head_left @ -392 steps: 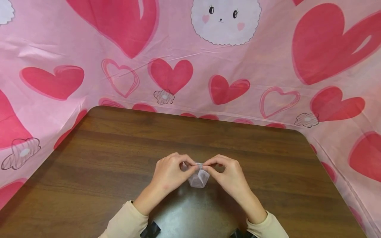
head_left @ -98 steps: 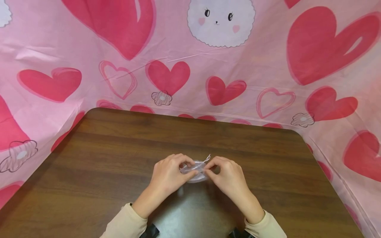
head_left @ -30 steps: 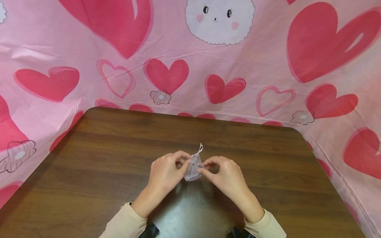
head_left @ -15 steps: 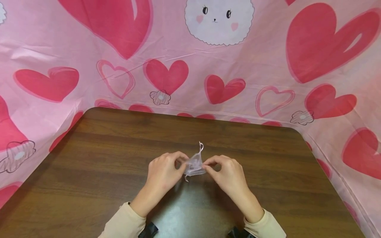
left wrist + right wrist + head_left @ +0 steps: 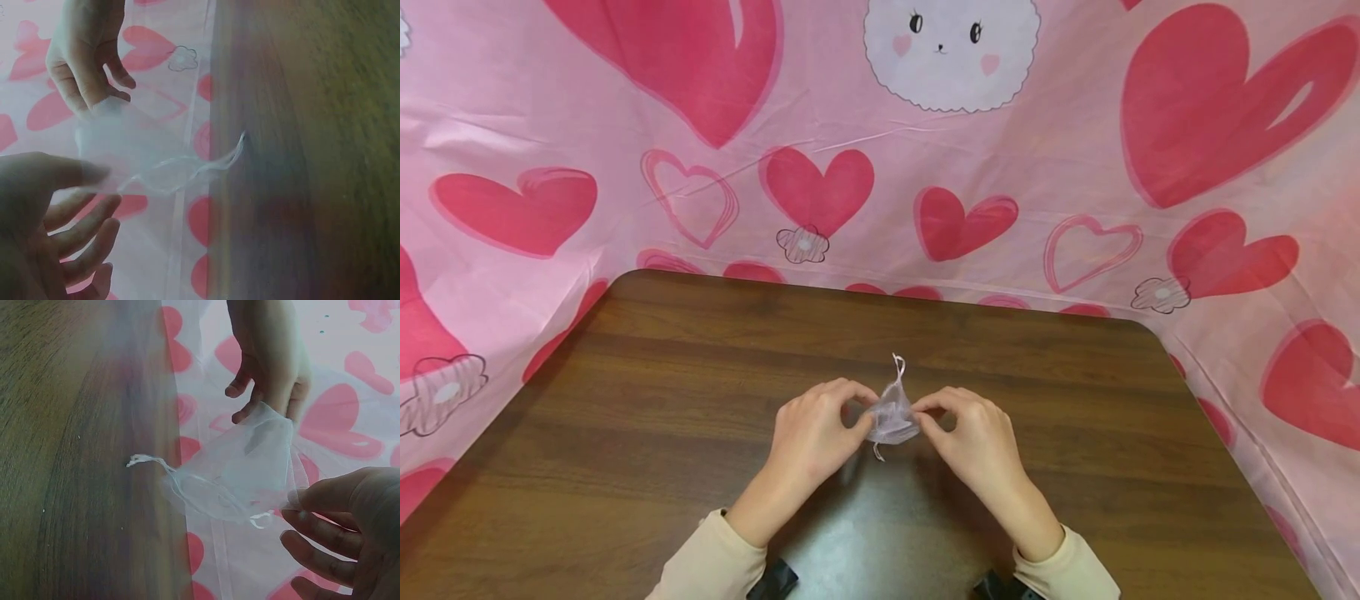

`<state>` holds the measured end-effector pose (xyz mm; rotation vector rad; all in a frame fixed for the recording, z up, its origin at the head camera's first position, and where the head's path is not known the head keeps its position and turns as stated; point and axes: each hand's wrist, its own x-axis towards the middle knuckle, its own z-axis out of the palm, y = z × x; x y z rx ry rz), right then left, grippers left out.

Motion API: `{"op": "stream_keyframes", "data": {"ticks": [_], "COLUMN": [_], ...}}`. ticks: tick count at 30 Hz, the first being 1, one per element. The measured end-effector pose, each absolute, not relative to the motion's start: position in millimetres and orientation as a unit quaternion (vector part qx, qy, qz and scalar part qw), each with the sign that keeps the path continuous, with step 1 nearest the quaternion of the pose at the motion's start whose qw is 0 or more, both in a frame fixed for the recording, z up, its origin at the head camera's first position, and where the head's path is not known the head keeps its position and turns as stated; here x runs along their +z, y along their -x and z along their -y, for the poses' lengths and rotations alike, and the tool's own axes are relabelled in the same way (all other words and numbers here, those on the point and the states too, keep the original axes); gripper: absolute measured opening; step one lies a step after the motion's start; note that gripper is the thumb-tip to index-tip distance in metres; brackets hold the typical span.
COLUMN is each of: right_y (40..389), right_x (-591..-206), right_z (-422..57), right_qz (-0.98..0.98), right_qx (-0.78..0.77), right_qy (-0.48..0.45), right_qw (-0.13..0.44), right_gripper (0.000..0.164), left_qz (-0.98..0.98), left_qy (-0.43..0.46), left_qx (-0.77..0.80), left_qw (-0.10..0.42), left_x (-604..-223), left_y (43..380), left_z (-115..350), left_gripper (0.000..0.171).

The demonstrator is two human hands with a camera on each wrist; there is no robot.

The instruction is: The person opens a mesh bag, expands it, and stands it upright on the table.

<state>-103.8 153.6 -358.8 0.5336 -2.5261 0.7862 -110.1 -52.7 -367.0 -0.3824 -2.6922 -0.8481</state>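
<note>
A small sheer white drawstring pouch (image 5: pixel 892 417) is stretched between my two hands above the table. My left hand (image 5: pixel 812 429) pinches its left side between thumb and forefinger, the other fingers loosely bent. On the opposite side, my right hand (image 5: pixel 973 429) pinches an edge with thumb and forefinger. In the right wrist view the pouch (image 5: pixel 250 462) spreads as a thin see-through sheet with a greyish patch showing near its upper corner. White cord (image 5: pixel 206 484) runs along the gathered mouth, and a loop of it (image 5: pixel 899 365) sticks out toward the far side. A shorter cord end (image 5: pixel 878 452) hangs on the near side.
The brown wood-grain table (image 5: pixel 700 358) has rounded far corners. Around its back and sides hangs a pink cloth (image 5: pixel 850 100) printed with hearts. Black wrist straps (image 5: pixel 775 579) show below the cream sleeves (image 5: pixel 711 558).
Earlier my hands pinched the pouch close together, its cord out of sight. Since then the pouch has been turned and spread, with cord now out at both sides; lately it has barely moved.
</note>
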Motion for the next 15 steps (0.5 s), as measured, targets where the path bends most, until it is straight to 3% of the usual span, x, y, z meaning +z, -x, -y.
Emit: {"op": "stream_keyframes", "data": {"ticks": [9, 15], "right_y": [103.1, 102.1], "right_x": [-359.7, -360.4], "right_z": [-151.7, -149.4], "right_qz": [0.907, 0.897], "right_qx": [0.288, 0.298], "right_qy": [-0.205, -0.234], "right_qw": [0.228, 0.229], "right_gripper": [0.02, 0.02], "left_qz": [0.934, 0.932], "left_qy": [0.144, 0.152], "left_qx": [-0.305, -0.297], "left_qw": [0.117, 0.142], "left_x": [-363.6, -364.8], "left_y": [106.4, 105.3], "left_z": [47.6, 45.9], "left_gripper": [0.027, 0.014]}}
